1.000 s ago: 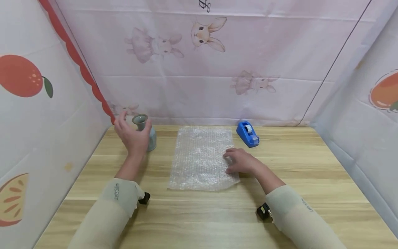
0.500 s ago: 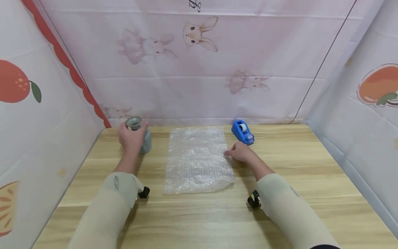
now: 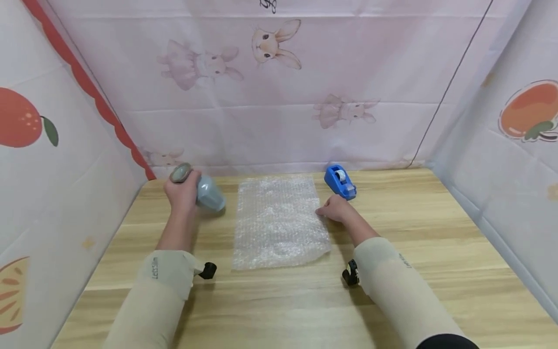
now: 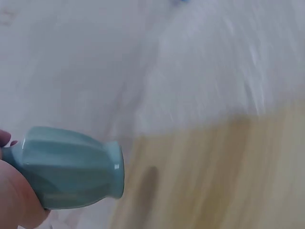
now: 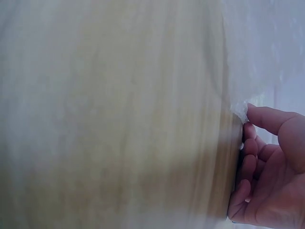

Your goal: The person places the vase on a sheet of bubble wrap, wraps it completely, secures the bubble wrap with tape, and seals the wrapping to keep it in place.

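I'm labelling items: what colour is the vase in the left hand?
The vase is blue-green, clearest in the left wrist view.

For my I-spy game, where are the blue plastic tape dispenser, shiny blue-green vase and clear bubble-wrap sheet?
Blue plastic tape dispenser (image 3: 339, 184), head view: its blue body.
Shiny blue-green vase (image 4: 71, 168), left wrist view: its body.
Clear bubble-wrap sheet (image 3: 281, 223), head view: its middle.

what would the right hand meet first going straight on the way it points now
The bubble wrap, most likely: the right hand pinches its right edge, and the sheet spreads ahead; height is unclear.
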`<state>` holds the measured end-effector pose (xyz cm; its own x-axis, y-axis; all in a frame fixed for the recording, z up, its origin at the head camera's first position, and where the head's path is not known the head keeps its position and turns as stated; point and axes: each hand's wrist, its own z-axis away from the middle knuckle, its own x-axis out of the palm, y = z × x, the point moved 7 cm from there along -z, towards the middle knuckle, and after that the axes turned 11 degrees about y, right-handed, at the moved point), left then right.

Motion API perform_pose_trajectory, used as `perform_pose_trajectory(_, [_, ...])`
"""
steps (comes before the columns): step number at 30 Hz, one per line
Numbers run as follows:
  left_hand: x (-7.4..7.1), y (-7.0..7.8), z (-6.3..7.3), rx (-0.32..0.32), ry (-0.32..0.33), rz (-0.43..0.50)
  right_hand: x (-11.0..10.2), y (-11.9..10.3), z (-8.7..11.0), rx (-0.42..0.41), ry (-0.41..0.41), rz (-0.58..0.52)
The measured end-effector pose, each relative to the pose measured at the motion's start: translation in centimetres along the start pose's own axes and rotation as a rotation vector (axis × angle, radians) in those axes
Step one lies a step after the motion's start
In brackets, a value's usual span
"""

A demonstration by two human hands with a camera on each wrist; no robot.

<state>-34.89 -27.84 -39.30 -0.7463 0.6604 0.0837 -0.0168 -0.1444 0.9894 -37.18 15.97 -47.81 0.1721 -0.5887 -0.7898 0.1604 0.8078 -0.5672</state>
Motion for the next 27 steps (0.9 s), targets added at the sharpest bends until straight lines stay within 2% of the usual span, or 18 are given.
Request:
perform_pose_trajectory(5, [0.4,-0.5,2.7,-0.263,-0.023,0.374,0.0,-0.4,0.2,-0.018,-0.008,-0.003])
perform_pose_trajectory(7, [0.7,-1.0,3.9,-0.341,-0.053,0.464,0.0,-0.5,0.2,-0.031,-0.018,-0.010])
perform_pose_trajectory(10, [1.4,-1.7,6.0,-0.431,-0.114,0.535,-0.4,-0.4,0.4,-0.040,-0.033,-0.018])
perform_pose_trajectory(13, [2.2,-2.5,8.0,-0.482,-0.149,0.556,-1.2,-0.3,0.6,-0.041,-0.048,-0.032])
perform_pose_trajectory(16, [3.3,-3.2,10.0,-0.506,-0.162,0.574,-2.2,-0.4,0.8,-0.051,-0.057,-0.059])
perform_pose_trajectory(21, [4.8,-4.3,12.8,-0.550,-0.214,0.557,-2.5,-1.6,1.6,-0.083,-0.042,-0.147])
perform_pose_trajectory(23, [5.0,-4.7,13.7,-0.568,-0.231,0.544,-1.9,-2.5,2.4,-0.080,-0.066,-0.248])
perform_pose_trajectory(27, [4.9,-5.4,15.0,-0.588,-0.240,0.547,-0.2,-4.9,5.0,-0.079,-0.197,-0.530])
